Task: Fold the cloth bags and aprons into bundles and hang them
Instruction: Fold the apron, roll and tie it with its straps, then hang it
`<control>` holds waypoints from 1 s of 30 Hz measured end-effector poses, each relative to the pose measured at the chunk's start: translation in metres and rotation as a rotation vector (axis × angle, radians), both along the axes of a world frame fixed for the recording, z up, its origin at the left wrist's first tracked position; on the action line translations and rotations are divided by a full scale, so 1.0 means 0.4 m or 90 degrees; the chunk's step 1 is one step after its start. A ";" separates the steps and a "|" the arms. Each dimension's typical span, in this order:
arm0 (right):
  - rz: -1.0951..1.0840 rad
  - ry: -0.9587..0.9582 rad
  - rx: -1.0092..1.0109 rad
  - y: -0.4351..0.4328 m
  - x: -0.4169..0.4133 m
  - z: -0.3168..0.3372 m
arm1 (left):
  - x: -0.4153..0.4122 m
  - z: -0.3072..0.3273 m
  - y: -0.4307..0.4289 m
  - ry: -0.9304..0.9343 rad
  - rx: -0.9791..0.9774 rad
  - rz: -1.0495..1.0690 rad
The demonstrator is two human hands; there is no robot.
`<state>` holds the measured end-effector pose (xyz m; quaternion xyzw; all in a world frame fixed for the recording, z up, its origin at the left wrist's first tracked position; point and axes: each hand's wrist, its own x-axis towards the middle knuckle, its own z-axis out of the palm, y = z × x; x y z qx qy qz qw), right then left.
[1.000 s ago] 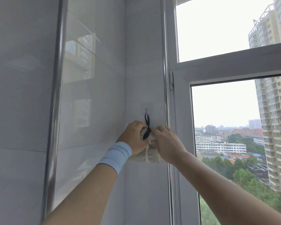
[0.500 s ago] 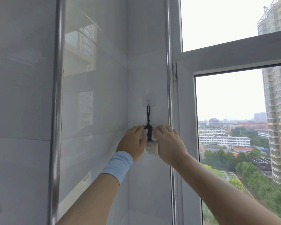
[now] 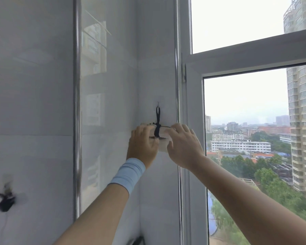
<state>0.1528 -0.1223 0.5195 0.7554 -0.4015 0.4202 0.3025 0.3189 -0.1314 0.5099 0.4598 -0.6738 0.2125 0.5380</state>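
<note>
Two bare forearms rise from the bottom of the frame toward its centre, the left one wearing a light blue wristband (image 3: 129, 171). The left hand (image 3: 142, 144) lies with its fingers nearly straight, pressed flat on the left half of a cream cloth bundle (image 3: 163, 145), holding it against the wall without closing round it. The right hand (image 3: 183, 145) is at the bundle's right end, fingers lightly bent over the top and thumb against the lower front edge, gripping that end. The bundle sits just right of centre, between the two hands and mostly covered by them. It is tied with a black strap (image 3: 157, 121) whose loop runs straight up to a small wall hook (image 3: 158, 103) above it. The glossy grey tiled wall (image 3: 34, 85) fills the left half, with a vertical metal pipe (image 3: 77, 103) down it and a blurred dark object (image 3: 5, 203) at lower left. On the right stands a white window frame (image 3: 193, 121), with trees, low buildings and tall apartment blocks (image 3: 301, 121) far outside
</note>
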 end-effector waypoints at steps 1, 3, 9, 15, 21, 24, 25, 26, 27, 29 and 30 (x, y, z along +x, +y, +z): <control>0.011 -0.011 0.010 0.023 -0.010 -0.025 | -0.014 -0.023 0.024 0.000 0.013 -0.023; 0.029 -0.017 0.055 0.067 -0.035 -0.089 | -0.044 -0.082 0.065 -0.010 0.067 -0.065; 0.009 -0.017 0.299 0.176 -0.152 -0.384 | -0.158 -0.331 0.198 -0.025 0.290 -0.104; -0.057 -0.008 0.576 0.309 -0.294 -0.746 | -0.281 -0.667 0.336 -0.059 0.577 -0.098; -0.078 0.068 0.792 0.464 -0.391 -1.107 | -0.367 -0.996 0.475 -0.113 0.844 -0.116; -0.088 0.087 0.895 0.512 -0.397 -1.251 | -0.369 -1.122 0.513 -0.140 0.935 -0.105; -0.095 0.093 0.921 0.518 -0.391 -1.290 | -0.363 -1.157 0.518 -0.153 0.963 -0.096; -0.101 0.103 0.937 0.522 -0.383 -1.326 | -0.355 -1.193 0.519 -0.162 0.986 -0.088; -0.105 0.116 0.948 0.524 -0.374 -1.360 | -0.343 -1.227 0.518 -0.166 1.008 -0.079; -0.108 0.162 0.971 0.529 -0.357 -1.418 | -0.315 -1.292 0.504 -0.187 1.032 -0.061; -0.111 0.196 0.988 0.529 -0.349 -1.444 | -0.301 -1.323 0.490 -0.208 1.041 -0.055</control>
